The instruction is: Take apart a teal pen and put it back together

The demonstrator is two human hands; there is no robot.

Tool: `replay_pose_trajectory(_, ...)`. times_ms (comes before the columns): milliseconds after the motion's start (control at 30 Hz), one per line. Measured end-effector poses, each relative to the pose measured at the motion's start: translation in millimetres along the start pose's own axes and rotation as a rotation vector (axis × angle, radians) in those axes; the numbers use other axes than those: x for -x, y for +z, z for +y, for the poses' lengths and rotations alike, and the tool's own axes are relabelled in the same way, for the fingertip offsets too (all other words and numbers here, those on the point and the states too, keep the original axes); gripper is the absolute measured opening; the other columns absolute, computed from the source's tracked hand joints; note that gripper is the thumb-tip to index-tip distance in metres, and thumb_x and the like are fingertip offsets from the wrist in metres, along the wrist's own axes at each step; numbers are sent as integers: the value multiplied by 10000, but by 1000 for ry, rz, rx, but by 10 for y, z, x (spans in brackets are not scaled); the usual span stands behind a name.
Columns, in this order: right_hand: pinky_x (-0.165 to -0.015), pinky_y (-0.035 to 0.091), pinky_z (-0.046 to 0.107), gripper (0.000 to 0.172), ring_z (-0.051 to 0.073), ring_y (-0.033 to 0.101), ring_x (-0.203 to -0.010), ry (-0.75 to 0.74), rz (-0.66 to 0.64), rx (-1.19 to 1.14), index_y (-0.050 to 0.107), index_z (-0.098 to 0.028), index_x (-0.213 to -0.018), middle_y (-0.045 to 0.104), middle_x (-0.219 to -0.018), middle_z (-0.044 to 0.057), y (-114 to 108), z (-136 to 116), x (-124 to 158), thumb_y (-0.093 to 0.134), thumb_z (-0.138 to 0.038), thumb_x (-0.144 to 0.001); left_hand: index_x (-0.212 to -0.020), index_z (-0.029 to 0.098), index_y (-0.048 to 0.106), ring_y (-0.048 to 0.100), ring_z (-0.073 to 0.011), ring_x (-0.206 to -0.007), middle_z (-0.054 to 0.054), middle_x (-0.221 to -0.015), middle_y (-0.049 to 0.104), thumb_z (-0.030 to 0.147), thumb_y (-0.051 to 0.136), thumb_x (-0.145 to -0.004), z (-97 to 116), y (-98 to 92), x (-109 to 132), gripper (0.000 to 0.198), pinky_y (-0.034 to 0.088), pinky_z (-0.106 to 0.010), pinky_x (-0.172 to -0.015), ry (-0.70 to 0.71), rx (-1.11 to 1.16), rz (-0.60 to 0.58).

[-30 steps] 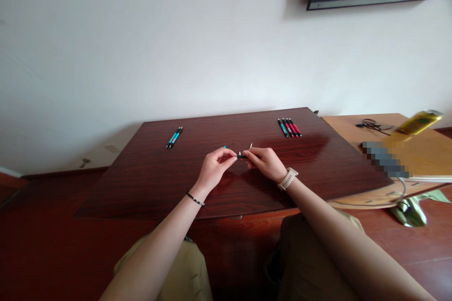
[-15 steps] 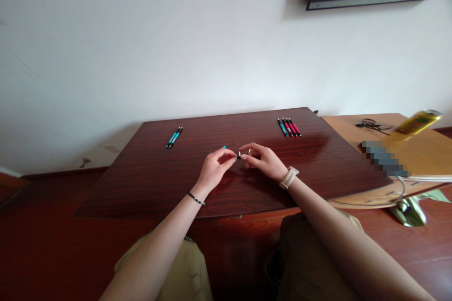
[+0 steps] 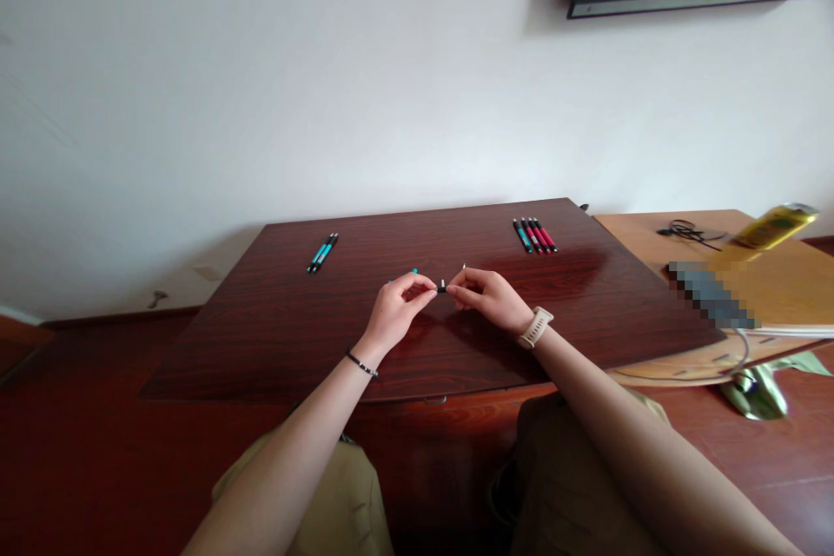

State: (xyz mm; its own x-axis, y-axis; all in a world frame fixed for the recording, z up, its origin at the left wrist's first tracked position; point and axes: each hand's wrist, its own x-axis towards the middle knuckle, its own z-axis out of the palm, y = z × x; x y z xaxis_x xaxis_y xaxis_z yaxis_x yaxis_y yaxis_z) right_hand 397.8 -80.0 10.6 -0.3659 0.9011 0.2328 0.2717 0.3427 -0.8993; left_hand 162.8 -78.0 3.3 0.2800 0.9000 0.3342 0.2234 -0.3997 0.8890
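Between my hands, above the table's middle, is a small black pen part with a pale clip-like piece standing up on it. My left hand pinches its left end between thumb and forefinger. My right hand is closed with its fingertips at the right end. A thin silvery tip sticks up behind the right fingers; the rest of it is hidden. Just beyond my left fingers shows a small teal piece, mostly covered by the hand.
Two teal pens lie at the left on the dark wooden table. Several pens, teal and red, lie in a row at the back right. A lighter side table holds a yellow can, a black cable and a blurred-out dark object.
My right forefinger, raised before, has come down to the thumb at the black pen part. The thin silvery piece now shows higher, behind the right fingers. My left hand has hardly moved.
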Motion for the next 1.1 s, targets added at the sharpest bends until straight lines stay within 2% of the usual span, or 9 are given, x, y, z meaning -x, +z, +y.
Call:
replay_pose_trajectory(67,-639,498,297,507,167,633,-613,39,-42,-8,702,-208,-827,709,-673,16,2,10,-2,549,-639,-1047,-991,217,771,736,-218,-928,-53,-995,786,378,749,-949,3,-2,0,168,564,-334,-873,2,-4,-8)
replay_pose_trajectory(233,-706,531,301,414,186,687,-732,-29,25,10,713,-227,-1053,762,-819,11,9,3,2,741,-623,-939,-984,219,772,741,-220,-918,-53,-984,789,373,742,-954,12,-5,-1,160,571,-341,-868,13,-20,1)
replay_pose_trajectory(300,-684,516,298,426,175,664,-681,-25,12,30,701,-223,-912,738,-756,10,7,-11,6,658,-639,-993,-984,220,774,742,-222,-922,-54,-989,792,383,742,-955,17,-6,1,168,574,-346,-869,20,-27,-8)
replay_pose_trajectory(400,-641,479,292,566,154,604,-571,17,-30,67,640,-222,-726,668,-609,1,5,-25,8,503,-654,-1066,-975,222,780,740,-220,-920,-51,-995,797,392,741,-959,21,-7,5,175,572,-343,-857,29,-55,-19)
replay_pose_trajectory(600,-656,507,291,446,177,667,-661,20,-10,-12,731,-209,-957,731,-739,9,2,-24,10,733,-655,-932,-951,217,774,734,-208,-896,-43,-970,793,374,741,-962,22,-12,8,161,559,-329,-834,25,-54,-20)
replay_pose_trajectory(800,-619,494,282,506,159,631,-588,21,-102,3,678,-214,-788,701,-648,8,-22,-25,26,613,-664,-1011,-922,208,766,724,-202,-881,-44,-951,786,374,731,-966,39,-26,8,175,566,-332,-841,25,-52,-52)
replay_pose_trajectory(967,-704,552,302,435,181,693,-698,9,-196,-41,746,-210,-948,774,-802,29,-11,17,22,646,-630,-1000,-952,211,772,741,-210,-910,-51,-980,791,368,753,-944,38,13,4,159,589,-344,-864,6,12,-25)
replay_pose_trajectory(1033,-759,549,308,393,191,701,-771,-42,-174,-2,773,-213,-971,781,-868,34,-14,28,13,696,-598,-974,-995,209,771,749,-212,-955,-59,-1023,792,342,762,-933,47,44,1,148,596,-348,-903,-2,61,-11)
replay_pose_trajectory(1100,-798,542,320,369,207,704,-839,-87,-124,40,793,-218,-969,785,-925,43,-46,33,2,722,-580,-956,-1118,208,751,753,-212,-994,-65,-1051,787,317,762,-930,60,77,-1,218,597,-354,-940,-13,115,-7)
